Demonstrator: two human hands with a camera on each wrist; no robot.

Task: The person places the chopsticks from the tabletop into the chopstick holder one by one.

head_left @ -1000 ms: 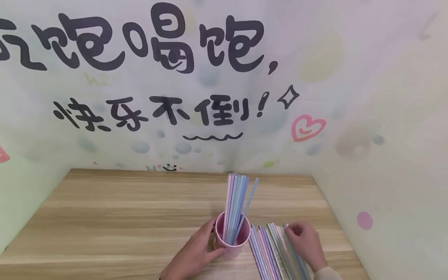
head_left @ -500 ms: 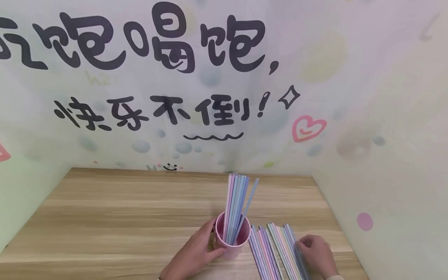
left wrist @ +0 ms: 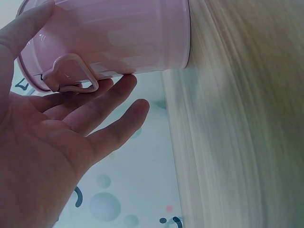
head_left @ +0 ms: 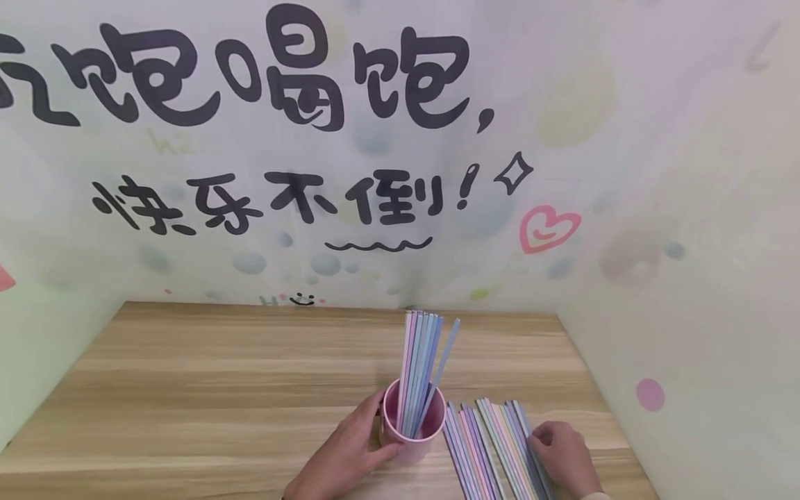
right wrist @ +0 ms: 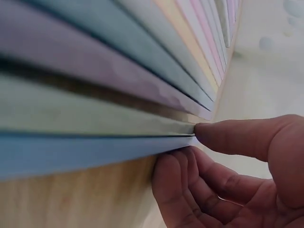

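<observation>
A pink cup (head_left: 412, 444) stands on the table with a bundle of pastel chopsticks (head_left: 420, 368) upright in it; one blue chopstick leans apart to the right. My left hand (head_left: 350, 444) holds the cup, thumb on the near side, fingers by its wire-like handle (left wrist: 71, 76) in the left wrist view. Right of the cup lies a row of loose pastel chopsticks (head_left: 494, 444). At the row's right edge, my right hand (head_left: 565, 455) pinches a pale green chopstick (right wrist: 142, 124) and a blue chopstick (right wrist: 95, 151), thumb on the green one, curled fingers against the blue.
The wood-grain table (head_left: 219, 403) extends left of the cup. A white wall (head_left: 300, 264) with large black lettering rises behind it. Another pale wall (head_left: 700, 312) borders the table on the right.
My right hand has moved right and down along the row, from the chopsticks' far ends to its right edge. The left hand and cup stay in place.
</observation>
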